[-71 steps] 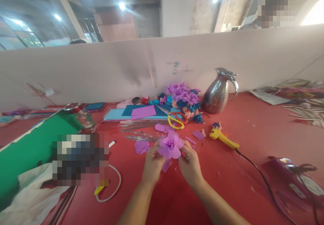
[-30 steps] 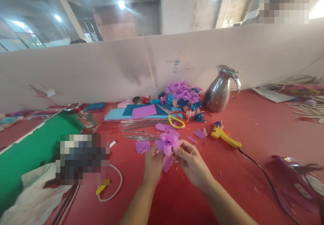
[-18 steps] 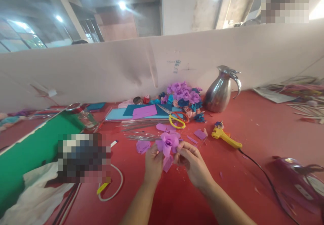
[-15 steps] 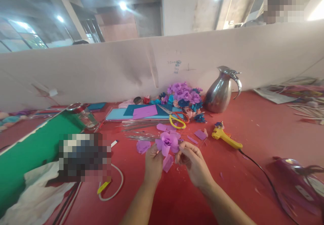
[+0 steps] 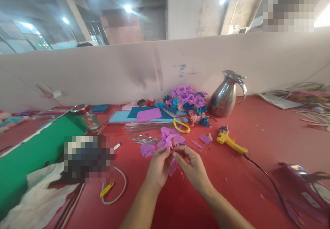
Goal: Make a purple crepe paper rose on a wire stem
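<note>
Between my two hands is a purple paper flower (image 5: 168, 139), tipped away from me so that its underside faces my fingers. My left hand (image 5: 160, 165) pinches it at the base. The fingers of my right hand (image 5: 192, 165) are closed at the same spot; the stem or base between them is too small to make out. A loose purple petal (image 5: 173, 168) lies under the hands, and a stack of purple petals (image 5: 147, 150) rests just left of the flower. Behind it are thin metal wires (image 5: 144, 139) and purple paper scraps (image 5: 205, 139).
Scissors (image 5: 182, 125) lie by coloured paper sheets (image 5: 149, 114). Behind them is a heap of paper flowers (image 5: 189, 96), with a steel jug (image 5: 223, 95) beside it. A yellow glue gun (image 5: 232, 144) trails a cord. A glass jar (image 5: 89, 118) and a green board (image 5: 46, 143) are left.
The flower has tilted from facing me to pointing away. My right hand has moved from the petal edge to the flower's base, close against my left fingers.
</note>
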Available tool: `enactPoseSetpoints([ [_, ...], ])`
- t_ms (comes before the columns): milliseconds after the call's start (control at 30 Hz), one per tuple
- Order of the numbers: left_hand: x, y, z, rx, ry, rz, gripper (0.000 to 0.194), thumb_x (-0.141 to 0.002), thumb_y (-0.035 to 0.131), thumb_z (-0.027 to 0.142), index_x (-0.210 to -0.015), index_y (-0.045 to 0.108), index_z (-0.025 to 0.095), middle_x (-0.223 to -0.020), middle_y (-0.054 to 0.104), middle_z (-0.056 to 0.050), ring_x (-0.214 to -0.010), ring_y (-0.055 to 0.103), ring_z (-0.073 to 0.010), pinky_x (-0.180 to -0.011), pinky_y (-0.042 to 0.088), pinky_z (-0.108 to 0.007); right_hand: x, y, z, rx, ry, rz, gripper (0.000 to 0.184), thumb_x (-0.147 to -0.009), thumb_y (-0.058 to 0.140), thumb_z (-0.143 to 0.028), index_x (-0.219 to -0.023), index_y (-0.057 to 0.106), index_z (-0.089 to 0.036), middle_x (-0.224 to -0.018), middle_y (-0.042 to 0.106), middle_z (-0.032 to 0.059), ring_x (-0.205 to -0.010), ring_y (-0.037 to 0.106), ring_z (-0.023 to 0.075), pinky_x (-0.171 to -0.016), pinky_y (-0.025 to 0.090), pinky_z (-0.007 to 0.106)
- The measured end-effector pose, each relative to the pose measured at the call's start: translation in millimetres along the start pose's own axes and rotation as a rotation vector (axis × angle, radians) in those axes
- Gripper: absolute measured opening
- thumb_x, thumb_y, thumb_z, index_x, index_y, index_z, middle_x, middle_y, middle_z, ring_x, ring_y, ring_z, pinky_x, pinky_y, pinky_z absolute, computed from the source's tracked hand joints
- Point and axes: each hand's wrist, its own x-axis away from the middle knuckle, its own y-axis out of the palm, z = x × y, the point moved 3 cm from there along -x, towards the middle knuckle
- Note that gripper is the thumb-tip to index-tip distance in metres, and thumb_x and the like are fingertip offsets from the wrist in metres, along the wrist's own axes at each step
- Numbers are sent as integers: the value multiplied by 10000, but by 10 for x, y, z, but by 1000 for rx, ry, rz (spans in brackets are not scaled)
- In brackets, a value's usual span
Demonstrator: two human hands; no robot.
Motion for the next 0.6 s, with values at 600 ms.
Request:
enactPoseSetpoints([
  [600,88,44,-56,-185,177,99,151,-652,769,281,-722,750,148,-718,730,-64,-746,669,-181,-817,496,-327,77,-43,22,363,-303,214,139,-837,572,-199,-904,693,-216,-813,698,27,-706,617,152,-667,495,264],
])
